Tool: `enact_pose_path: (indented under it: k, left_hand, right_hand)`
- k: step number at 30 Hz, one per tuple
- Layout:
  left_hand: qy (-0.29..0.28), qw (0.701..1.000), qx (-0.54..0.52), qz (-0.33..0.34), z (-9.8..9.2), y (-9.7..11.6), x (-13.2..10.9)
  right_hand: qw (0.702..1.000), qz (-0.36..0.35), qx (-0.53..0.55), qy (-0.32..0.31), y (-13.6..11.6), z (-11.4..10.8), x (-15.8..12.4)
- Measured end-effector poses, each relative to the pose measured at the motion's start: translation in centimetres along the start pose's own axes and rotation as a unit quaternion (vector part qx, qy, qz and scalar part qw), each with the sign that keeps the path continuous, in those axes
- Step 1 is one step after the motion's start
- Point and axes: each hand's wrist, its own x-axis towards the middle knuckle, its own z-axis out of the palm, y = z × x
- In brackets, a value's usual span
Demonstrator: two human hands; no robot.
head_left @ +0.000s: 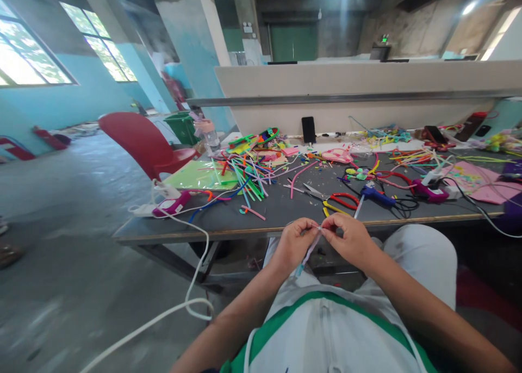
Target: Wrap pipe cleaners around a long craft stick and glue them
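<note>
My left hand (294,246) and my right hand (351,241) meet just in front of the table edge, above my lap. Fingertips of both pinch a thin, pale lilac pipe cleaner (312,249). It hangs down between the hands and ends in a light blue part near my left wrist. Where the fingertips come together, its detail is too small to make out. Scissors (341,201) with red and yellow handles lie right behind my fingers, blades open. Beside them is a blue hot glue gun (378,196).
Green, white and lilac pipe cleaners (252,177) lie heaped at the table's middle left. Purple power strips (172,203) sit at both sides with loose cables. A phone (309,130) leans on the back panel. A red chair (138,139) stands at the far left; a white cord hangs off the table.
</note>
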Motion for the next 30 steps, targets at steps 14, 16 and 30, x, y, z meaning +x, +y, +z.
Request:
enact_pose_path:
  k: [14,16,30]
  left_hand:
    - [0.0,1.0,0.007,0.011,-0.2,-0.2,0.1]
    - [-0.001,1.0,0.02,0.019,-0.2,-0.3,0.2]
    - [0.06,0.965,0.158,0.202,0.3,-1.1,0.6]
  right_hand:
    - [0.999,0.04,-0.007,0.004,0.3,0.5,0.5]
    - [0.999,0.048,0.004,0.001,0.4,0.3,0.5]
    - [0.957,0.157,0.239,-0.043,1.4,0.5,0.5]
